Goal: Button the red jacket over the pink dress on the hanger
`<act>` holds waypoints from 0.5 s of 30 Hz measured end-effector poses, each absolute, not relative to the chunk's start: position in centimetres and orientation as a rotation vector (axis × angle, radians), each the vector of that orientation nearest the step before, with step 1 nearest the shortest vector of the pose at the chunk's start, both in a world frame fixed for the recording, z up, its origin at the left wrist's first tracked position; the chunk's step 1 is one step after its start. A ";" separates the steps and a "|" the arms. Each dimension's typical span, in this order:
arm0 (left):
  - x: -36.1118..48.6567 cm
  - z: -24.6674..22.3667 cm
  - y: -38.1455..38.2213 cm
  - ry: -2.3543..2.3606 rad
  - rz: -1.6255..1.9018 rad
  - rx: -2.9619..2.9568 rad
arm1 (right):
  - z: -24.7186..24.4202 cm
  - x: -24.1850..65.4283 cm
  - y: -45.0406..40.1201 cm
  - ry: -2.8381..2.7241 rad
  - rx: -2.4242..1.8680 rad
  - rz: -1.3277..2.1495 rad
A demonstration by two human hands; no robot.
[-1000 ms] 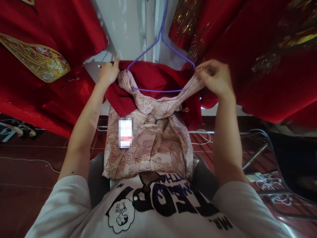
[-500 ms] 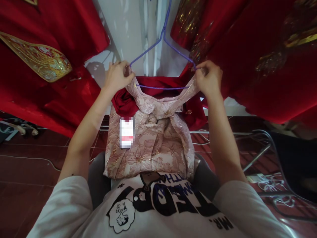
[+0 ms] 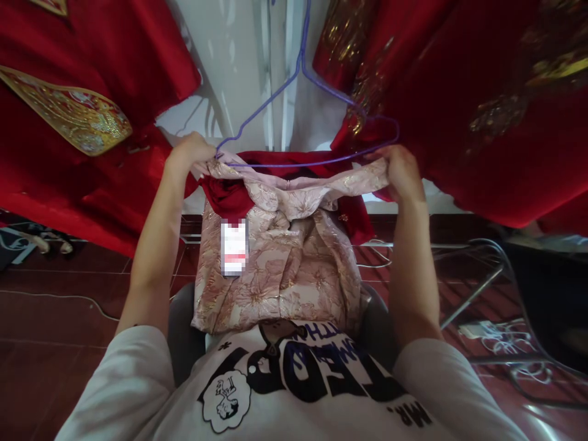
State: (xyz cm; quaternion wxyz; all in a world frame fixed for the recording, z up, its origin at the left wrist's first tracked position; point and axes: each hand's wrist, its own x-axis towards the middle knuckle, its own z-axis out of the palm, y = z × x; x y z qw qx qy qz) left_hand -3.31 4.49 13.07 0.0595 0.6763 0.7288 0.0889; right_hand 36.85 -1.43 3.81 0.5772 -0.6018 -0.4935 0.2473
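A pale pink brocade dress (image 3: 261,282) with gold flower patterning lies folded across my lap. My left hand (image 3: 193,153) grips its left shoulder strap, close to one end of a purple wire hanger (image 3: 271,104). The right strap is pulled out to the side in my right hand (image 3: 402,168), below the hanger's other end, which is free of the fabric. Dark red cloth (image 3: 229,199) sits bunched behind and beside the neckline. A white tag (image 3: 234,248), blurred out, rests on the dress front.
Red garments with gold embroidery (image 3: 87,113) hang on the left, and more red garments (image 3: 459,104) hang on the right. A black metal-framed chair (image 3: 542,294) stands at the right, with white cables (image 3: 500,337) near it. Shoes (image 3: 52,245) are at the far left.
Both hands have spread apart and lowered, stretching the neckline wider. The hanger's right end has come out from the right strap and now shows in full.
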 end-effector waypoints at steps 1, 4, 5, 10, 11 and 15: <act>-3.5 13.0 4.3 2.172 0.201 1.954 | 4.0 36.8 -2.1 -1.096 -1.410 0.680; -3.3 13.0 2.6 2.111 -0.008 1.770 | 5.1 37.1 -4.3 -1.178 -1.531 0.897; -3.0 13.1 1.9 2.088 -0.117 1.765 | 5.5 37.3 -5.1 -1.282 -1.585 0.950; -1.9 13.8 -0.7 2.080 -0.532 1.844 | 7.0 38.5 -7.3 -1.639 -1.646 1.115; -1.8 13.9 -1.1 2.138 -0.509 1.906 | 7.2 38.5 -7.4 -1.629 -1.617 1.088; -1.7 13.9 -2.7 2.421 -0.232 2.179 | 7.5 38.1 -7.3 -1.625 -1.478 0.833</act>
